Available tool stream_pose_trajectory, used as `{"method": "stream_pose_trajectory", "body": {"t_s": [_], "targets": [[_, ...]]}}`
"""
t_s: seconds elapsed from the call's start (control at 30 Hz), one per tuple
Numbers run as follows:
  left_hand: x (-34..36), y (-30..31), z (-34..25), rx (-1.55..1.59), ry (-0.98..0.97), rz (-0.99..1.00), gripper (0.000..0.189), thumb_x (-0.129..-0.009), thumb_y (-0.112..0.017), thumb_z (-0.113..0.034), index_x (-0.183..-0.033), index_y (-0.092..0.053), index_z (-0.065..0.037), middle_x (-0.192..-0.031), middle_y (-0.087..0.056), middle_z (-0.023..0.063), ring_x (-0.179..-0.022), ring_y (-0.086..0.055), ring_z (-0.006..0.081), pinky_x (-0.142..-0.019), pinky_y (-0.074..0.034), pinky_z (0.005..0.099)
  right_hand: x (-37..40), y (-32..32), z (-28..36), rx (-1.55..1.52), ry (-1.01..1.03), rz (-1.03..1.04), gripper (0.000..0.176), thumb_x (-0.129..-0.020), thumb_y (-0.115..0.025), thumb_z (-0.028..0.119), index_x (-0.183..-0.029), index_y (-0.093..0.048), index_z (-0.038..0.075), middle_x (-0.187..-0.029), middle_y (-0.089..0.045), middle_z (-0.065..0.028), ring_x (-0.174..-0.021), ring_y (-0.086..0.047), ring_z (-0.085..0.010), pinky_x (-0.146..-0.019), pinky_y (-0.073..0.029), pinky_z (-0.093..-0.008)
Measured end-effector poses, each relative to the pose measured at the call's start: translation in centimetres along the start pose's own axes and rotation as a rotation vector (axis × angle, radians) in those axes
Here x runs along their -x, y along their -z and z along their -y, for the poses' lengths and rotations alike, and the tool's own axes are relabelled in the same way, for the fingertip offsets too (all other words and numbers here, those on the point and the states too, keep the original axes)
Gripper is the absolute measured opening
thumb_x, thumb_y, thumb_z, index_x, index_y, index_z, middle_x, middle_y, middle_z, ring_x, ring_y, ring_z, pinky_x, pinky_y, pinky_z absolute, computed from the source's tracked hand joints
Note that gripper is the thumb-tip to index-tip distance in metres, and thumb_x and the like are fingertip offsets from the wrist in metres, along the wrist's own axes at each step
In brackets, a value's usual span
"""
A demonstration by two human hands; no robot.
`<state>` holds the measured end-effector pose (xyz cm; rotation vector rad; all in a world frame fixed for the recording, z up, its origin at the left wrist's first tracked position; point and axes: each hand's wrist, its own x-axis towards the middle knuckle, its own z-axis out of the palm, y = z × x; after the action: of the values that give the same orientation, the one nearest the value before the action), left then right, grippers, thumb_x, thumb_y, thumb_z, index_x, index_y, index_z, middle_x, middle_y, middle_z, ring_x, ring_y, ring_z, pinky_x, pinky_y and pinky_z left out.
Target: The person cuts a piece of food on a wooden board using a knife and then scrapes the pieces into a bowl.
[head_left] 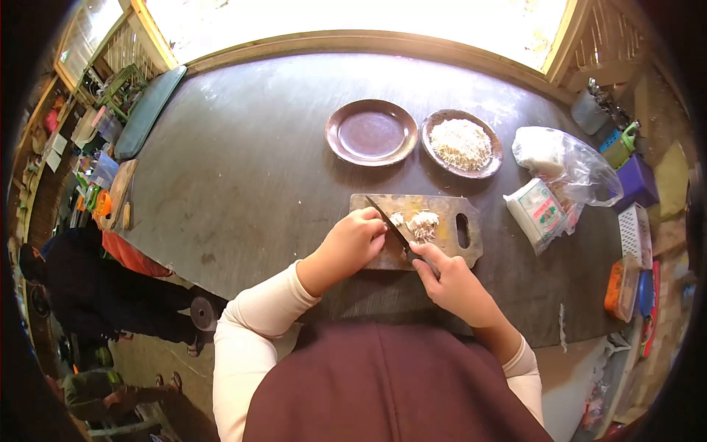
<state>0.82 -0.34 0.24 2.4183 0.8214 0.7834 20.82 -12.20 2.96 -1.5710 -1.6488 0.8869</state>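
Observation:
A kitchen knife point(387, 221) with a dark blade is in my right hand point(453, 283), fingers wrapped round its handle. The blade slants up and left over a wooden cutting board point(434, 202). My left hand point(346, 247) is closed at the board's left side, fingertips beside the blade; what they hold is hidden. On the board lie a small heap of white, shredded-looking food point(423, 225) and a smaller white piece point(397, 219), right of the blade. Beyond the board stand a brown plate point(372, 156) with nothing on it and a second brown plate point(434, 163) heaped with white shreds point(461, 144).
Right of the board lie a white printed packet point(537, 214) and a clear plastic bag point(593, 173). Containers, including a purple box point(637, 180) and a white basket point(635, 232), line the table's right edge. Two people point(103, 287) point(110, 394) are at the left, away from the table.

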Motion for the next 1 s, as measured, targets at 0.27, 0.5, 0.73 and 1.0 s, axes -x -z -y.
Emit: {"method": "stream_pose_trajectory", "body": {"t_s": [0.27,0.5,0.73,1.0], "targets": [[-0.1,0.4,0.0,0.019,0.018,0.044,0.007,-0.08,-0.068,-0.003,-0.086,-0.067,0.001,-0.092,-0.066,0.0138,-0.085,-0.066,0.0339,-0.077,-0.054,0.0391,1.1,0.4,0.6,0.044,0.123,-0.02,0.028,-0.096,-0.062,0.007,-0.124,-0.06,0.005,-0.061,-0.056,-0.0191,-0.048,-0.054,-0.0282,-0.052,-0.044,-0.0361],[-0.1,0.4,0.0,0.052,0.027,0.031,0.007,-0.08,-0.068,-0.002,-0.087,-0.068,0.001,-0.092,-0.066,0.0144,-0.085,-0.066,0.0342,-0.077,-0.054,0.0394,1.0,1.1,1.1,0.068,0.066,0.054,0.025,-0.095,-0.063,0.009,-0.12,-0.06,0.006,-0.065,-0.061,-0.0234,-0.061,-0.064,-0.0414,-0.055,-0.048,-0.046],[-0.1,0.5,-0.3,0.072,0.019,0.012,0.009,-0.08,-0.068,-0.002,-0.089,-0.069,0.002,-0.095,-0.067,0.0148,-0.087,-0.066,0.0345,-0.079,-0.054,0.0391,1.0,0.7,0.5,0.022,0.07,0.043,0.029,-0.095,-0.062,0.005,-0.124,-0.059,0.003,-0.06,-0.054,-0.0185,-0.047,-0.051,-0.0243,-0.052,-0.043,-0.0336],[-0.2,0.5,-0.3,0.083,-0.003,0.003,0.009,-0.08,-0.068,-0.001,-0.088,-0.069,0.003,-0.095,-0.067,0.0155,-0.086,-0.066,0.0353,-0.078,-0.055,0.0392,0.8,0.6,1.1,0.029,0.024,0.034,0.026,-0.095,-0.063,0.007,-0.12,-0.061,0.002,-0.059,-0.052,-0.0194,-0.046,-0.048,-0.0231,-0.051,-0.042,-0.0343]]}}
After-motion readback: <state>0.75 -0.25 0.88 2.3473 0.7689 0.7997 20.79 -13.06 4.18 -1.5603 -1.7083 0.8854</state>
